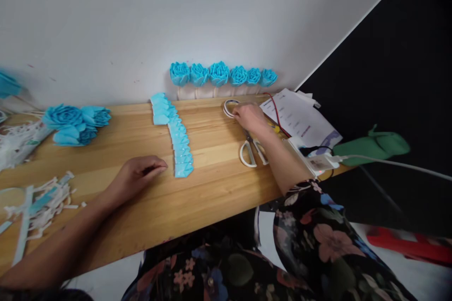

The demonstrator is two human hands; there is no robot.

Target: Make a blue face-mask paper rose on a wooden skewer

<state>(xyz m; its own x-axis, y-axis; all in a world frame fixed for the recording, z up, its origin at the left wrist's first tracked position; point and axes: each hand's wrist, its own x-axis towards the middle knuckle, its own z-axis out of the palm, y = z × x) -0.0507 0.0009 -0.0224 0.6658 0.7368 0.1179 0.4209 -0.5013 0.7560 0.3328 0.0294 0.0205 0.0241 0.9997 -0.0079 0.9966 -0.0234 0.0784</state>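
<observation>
My right hand is at the back of the wooden table, its fingers closed on the edge of a roll of white tape. Under that forearm lie scissors with white handles, their blades partly hidden. My left hand rests on the table with its fingers curled and thumb against them; nothing shows in them. Just right of it is a row of folded light-blue paper petals, overlapping in a strip. More petals are stacked at the strip's far end.
Several blue paper roses stand along the wall. More roses lie at left, near paper scraps. At right are printed sheets, a power strip with a white cable, and a green pouch.
</observation>
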